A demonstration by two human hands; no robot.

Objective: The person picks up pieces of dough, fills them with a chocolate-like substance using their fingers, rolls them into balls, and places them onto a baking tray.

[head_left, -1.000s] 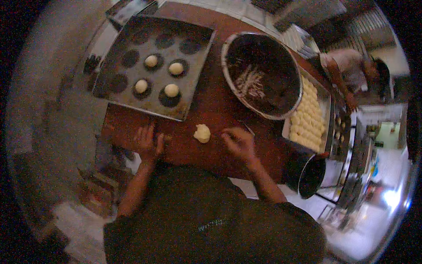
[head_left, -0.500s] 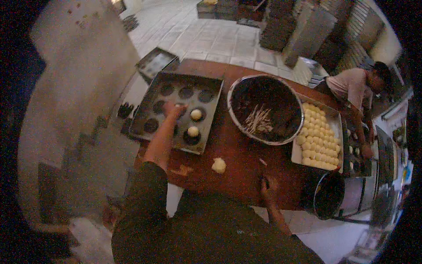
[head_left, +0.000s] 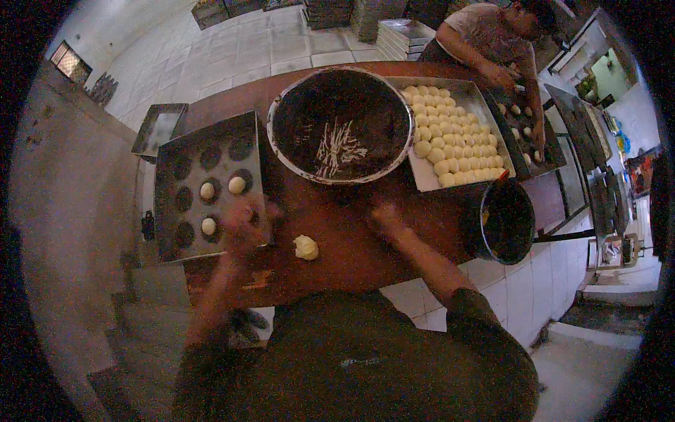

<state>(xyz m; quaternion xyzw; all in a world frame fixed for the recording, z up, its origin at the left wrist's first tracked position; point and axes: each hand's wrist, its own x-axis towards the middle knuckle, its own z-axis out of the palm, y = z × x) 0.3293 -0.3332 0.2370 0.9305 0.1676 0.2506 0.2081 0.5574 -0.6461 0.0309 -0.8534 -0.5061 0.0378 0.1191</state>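
My left hand point(head_left: 249, 221), blurred by motion, is over the lower right of a muffin-style tray point(head_left: 162, 163); whether it holds anything is unclear. Dough balls point(head_left: 236, 184) sit in some of the tray's dark cups. My right hand point(head_left: 387, 219), also blurred, is above the wooden table just below a large round bowl point(head_left: 274, 123) of dark filling with pale strands on it, its finger positions indistinct. An irregular pale lump of dough point(head_left: 305, 247) lies on the table between my hands.
Rows of several dough balls fill a tray point(head_left: 453, 137) at right, beside a dark bucket point(head_left: 508, 221). A co-worker point(head_left: 467, 39) leans over another dark tray point(head_left: 545, 158). A rectangular pan point(head_left: 158, 126) is at back left; stacked pans point(head_left: 401, 39) stand behind the table.
My left hand has drawn back from the tray's middle toward its lower right. My right hand has moved forward, toward the bowl. The camera view has shifted.
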